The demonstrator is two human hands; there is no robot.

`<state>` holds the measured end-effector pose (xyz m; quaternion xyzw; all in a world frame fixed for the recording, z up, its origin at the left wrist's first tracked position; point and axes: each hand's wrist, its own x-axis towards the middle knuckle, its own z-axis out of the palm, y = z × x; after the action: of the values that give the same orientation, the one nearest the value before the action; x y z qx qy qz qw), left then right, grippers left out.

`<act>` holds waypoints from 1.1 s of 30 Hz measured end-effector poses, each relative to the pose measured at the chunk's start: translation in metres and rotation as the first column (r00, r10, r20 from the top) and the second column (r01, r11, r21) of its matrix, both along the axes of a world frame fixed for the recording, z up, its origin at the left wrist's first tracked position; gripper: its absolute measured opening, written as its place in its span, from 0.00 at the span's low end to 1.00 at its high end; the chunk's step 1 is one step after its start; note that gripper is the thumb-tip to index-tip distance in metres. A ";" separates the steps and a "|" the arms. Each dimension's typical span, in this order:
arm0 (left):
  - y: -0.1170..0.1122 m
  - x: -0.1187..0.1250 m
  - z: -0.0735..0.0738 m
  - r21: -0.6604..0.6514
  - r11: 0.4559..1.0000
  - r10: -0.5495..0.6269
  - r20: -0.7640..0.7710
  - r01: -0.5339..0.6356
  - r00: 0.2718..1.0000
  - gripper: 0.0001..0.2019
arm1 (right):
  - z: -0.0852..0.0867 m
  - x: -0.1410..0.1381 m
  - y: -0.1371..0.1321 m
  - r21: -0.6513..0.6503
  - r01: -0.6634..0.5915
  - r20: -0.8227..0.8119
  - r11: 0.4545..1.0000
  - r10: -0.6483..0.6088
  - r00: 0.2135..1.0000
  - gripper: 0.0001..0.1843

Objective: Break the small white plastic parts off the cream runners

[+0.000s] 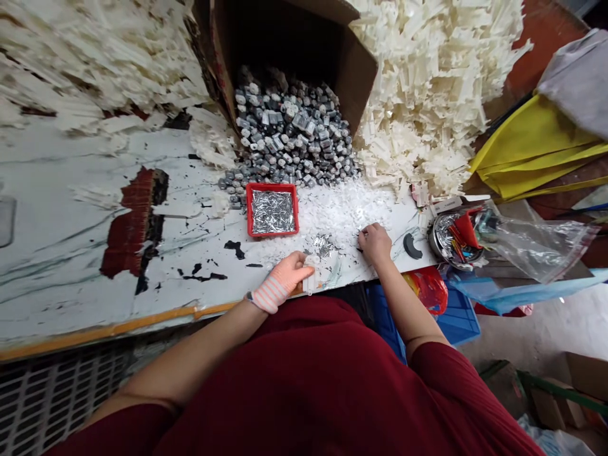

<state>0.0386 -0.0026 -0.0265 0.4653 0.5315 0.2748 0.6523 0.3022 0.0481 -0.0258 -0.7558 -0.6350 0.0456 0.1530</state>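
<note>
My left hand (284, 278), in a striped orange-and-white glove, is closed on a white plastic part (311, 273) at the table's front edge. Just beyond it lies a small heap of shiny metal pins (323, 247). My bare right hand (376, 244) rests at the edge of a spread of tiny translucent white pieces (342, 209), fingertips curled together; whatever they may hold is hidden. A red tray (249, 218) full of similar metal pins sits ahead of my left hand.
A tipped cardboard box (354, 73) spills grey-and-white cylindrical parts (294, 136). Cream plastic strips (422, 82) pile up on both sides. To the right are a black curved piece (412, 246) and a metal bowl (434, 237) of small items. A red-backed brush (126, 221) lies left.
</note>
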 end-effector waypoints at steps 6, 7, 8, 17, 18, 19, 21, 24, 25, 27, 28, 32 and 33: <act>0.003 0.006 0.011 -0.050 0.998 0.040 0.066 -0.037 0.997 0.12 | 0.019 -0.060 -0.018 0.226 -0.338 -0.471 0.914 0.406 0.783 0.05; 0.004 0.007 0.013 -0.055 0.998 0.048 0.069 -0.045 0.996 0.13 | 0.022 -0.070 -0.022 0.278 -0.421 -0.479 0.863 0.505 0.718 0.05; 0.004 0.007 0.016 -0.060 0.997 0.057 0.073 -0.053 0.996 0.13 | 0.024 -0.078 -0.026 0.321 -0.485 -0.458 0.813 0.582 0.672 0.05; 0.003 -0.004 0.036 -0.090 0.995 0.039 0.038 -0.035 0.999 0.16 | 0.026 -0.095 -0.030 0.268 -0.612 -0.405 0.744 0.663 0.630 0.07; 0.003 -0.006 0.036 -0.060 0.998 0.020 0.024 -0.019 1.000 0.17 | 0.025 -0.095 -0.028 0.241 -0.557 -0.519 0.795 0.591 0.618 0.07; 0.004 -0.008 0.037 -0.009 1.000 -0.001 -0.001 0.001 1.000 0.17 | 0.024 -0.096 -0.027 0.188 -0.498 -0.641 0.846 0.490 0.590 0.08; 0.004 -0.013 0.034 0.136 0.990 -0.032 -0.100 0.045 0.994 0.17 | 0.020 -0.096 -0.025 0.009 -0.445 -0.846 0.895 0.244 0.474 0.14; 0.003 -0.020 0.025 0.288 0.952 -0.037 -0.235 0.105 0.971 0.13 | 0.017 -0.097 -0.020 -0.204 -0.564 -0.940 0.800 0.001 0.342 0.21; 0.003 -0.022 0.021 0.290 0.950 -0.047 -0.224 0.112 0.974 0.11 | 0.018 -0.098 -0.014 -0.219 -0.630 -0.942 0.745 0.008 0.336 0.21; 0.003 -0.024 0.015 0.236 0.967 -0.076 -0.100 0.098 0.992 0.09 | 0.024 -0.101 0.009 -0.191 -0.746 -0.924 0.637 0.140 0.357 0.20; 0.004 -0.024 0.013 0.188 0.978 -0.085 -0.019 0.087 0.996 0.08 | 0.028 -0.103 0.027 -0.168 -0.774 -0.889 0.611 0.246 0.387 0.18; 0.004 -0.026 0.017 -0.018 0.999 -0.023 0.194 0.027 0.981 0.10 | 0.041 -0.116 0.122 0.029 -0.502 -0.336 0.865 0.481 0.810 0.11; 0.003 -0.027 0.019 -0.054 0.999 0.002 0.211 0.009 0.977 0.11 | 0.042 -0.120 0.145 0.072 -0.469 -0.172 0.880 0.474 0.863 0.12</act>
<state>0.0118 0.0007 -0.0071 0.4165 0.4657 0.3071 0.7179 0.1827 0.1930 0.0167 -0.5679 -0.7841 0.1425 0.2058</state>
